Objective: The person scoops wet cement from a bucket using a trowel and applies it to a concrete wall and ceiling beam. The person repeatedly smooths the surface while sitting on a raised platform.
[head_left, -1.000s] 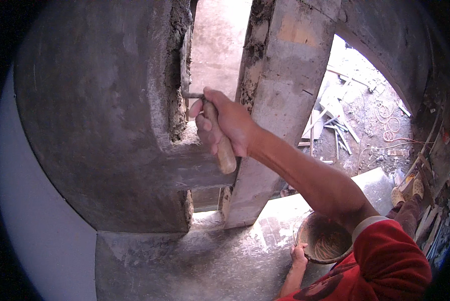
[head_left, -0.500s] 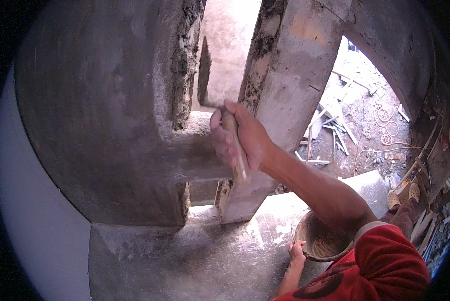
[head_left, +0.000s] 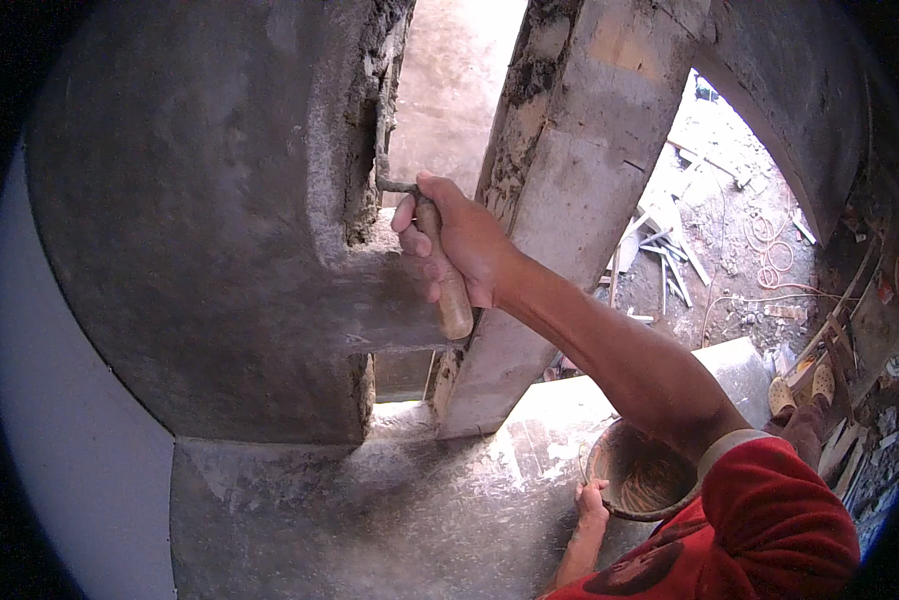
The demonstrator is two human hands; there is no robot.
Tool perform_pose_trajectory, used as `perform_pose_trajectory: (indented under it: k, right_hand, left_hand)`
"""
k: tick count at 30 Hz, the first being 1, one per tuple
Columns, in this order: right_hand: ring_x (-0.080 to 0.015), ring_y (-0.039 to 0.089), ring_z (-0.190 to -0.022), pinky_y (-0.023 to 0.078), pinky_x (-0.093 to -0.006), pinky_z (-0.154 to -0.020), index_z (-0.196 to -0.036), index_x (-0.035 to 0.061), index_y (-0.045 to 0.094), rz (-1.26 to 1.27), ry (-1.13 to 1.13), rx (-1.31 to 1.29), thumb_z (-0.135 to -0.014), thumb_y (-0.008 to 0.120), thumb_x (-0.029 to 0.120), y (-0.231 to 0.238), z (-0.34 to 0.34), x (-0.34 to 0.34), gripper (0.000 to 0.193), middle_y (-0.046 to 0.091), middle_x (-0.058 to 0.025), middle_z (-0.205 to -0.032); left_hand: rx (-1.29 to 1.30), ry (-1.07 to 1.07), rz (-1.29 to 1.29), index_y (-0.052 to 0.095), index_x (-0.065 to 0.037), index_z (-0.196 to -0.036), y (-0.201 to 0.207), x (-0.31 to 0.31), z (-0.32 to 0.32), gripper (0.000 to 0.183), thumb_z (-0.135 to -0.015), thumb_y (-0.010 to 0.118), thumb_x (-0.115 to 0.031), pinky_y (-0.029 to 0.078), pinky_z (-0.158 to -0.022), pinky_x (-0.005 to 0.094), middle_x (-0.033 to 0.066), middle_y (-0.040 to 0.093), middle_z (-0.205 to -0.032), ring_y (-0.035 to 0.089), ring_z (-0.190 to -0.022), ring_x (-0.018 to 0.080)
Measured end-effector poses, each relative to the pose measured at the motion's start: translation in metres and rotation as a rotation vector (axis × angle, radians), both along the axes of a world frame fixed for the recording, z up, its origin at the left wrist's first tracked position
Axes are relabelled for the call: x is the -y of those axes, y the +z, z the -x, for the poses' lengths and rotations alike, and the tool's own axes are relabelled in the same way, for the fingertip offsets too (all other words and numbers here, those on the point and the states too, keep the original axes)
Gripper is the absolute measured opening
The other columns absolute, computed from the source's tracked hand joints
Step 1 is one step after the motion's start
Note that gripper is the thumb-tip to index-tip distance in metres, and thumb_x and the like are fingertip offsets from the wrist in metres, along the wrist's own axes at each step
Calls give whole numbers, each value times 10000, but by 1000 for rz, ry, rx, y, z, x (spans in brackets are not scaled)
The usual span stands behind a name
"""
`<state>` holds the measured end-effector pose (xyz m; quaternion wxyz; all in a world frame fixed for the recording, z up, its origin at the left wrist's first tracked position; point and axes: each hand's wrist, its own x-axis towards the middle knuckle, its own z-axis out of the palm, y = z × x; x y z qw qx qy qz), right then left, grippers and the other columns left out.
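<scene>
My right hand (head_left: 474, 245) is wrapped round the wooden handle of a trowel (head_left: 453, 300), arm stretched out to the wall. The trowel's blade, seen nearly edge-on, lies against the rough mortar edge (head_left: 362, 110) on the left side of a tall narrow opening. Lower down, my left hand (head_left: 591, 500) grips the rim of a dark round bucket (head_left: 605, 462), held close to my body. Brownish scraped residue shows inside the bucket; my right arm covers part of its far rim.
A grey plastered wall (head_left: 189, 220) fills the left side. Right of the opening stands a pale concrete post (head_left: 579, 170). A smaller opening (head_left: 401, 380) sits below. Through a gap at right, far down, lie wood scraps (head_left: 679, 265) and an orange hose (head_left: 769, 245).
My right hand has moved left and slightly up, bringing the trowel blade from inside the opening against its left edge. The left hand stays on the bucket.
</scene>
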<state>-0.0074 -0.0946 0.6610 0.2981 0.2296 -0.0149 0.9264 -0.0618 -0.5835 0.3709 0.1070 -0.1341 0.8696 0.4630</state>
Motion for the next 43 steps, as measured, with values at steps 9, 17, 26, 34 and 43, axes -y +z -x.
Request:
perform_pose_trajectory:
  k: [9,17,26,34,43]
  right_hand:
    - [-128,394,-362,415,-323,-322,-879,91,553,-8,-11,-81,-1076,312,474,-25,-19,26,493,412,10,-543]
    - [-107,378,-405,385,-290,-345,-850,116,562,63,-125,-156,-1076,332,444,-22,9,-31,460,427,31,-571]
    - [-95,359,-404,370,-288,-353,-859,101,559,49,-219,-24,-1084,301,406,-21,2,-53,459,418,34,-570]
    - [-94,347,-392,369,-288,-340,-851,88,547,23,-214,80,-1088,281,377,-24,4,-61,460,402,29,-565]
    - [-108,356,-392,411,-327,-337,-889,97,540,-49,-374,103,-1079,287,409,-23,11,-54,444,401,12,-579]
  left_hand:
    - [-34,-27,54,600,15,-1108,-9,10,11,463,-659,701,-36,485,-911,370,118,639,-1083,607,-1002,267]
    - [-21,-6,40,592,13,-1108,8,-3,-5,463,-663,703,-50,480,-932,383,136,636,-1110,601,-1046,285]
    - [-17,70,42,578,-18,-1025,-3,8,1,384,-662,704,-38,461,-908,381,103,604,-1027,567,-974,250]
    - [-48,41,33,572,-18,-944,0,6,-4,313,-658,696,-44,458,-910,384,111,611,-1004,576,-959,260]
    - [68,39,37,423,47,-1461,5,7,-5,854,-656,694,-51,418,-1063,390,198,567,-1364,549,-1237,315]
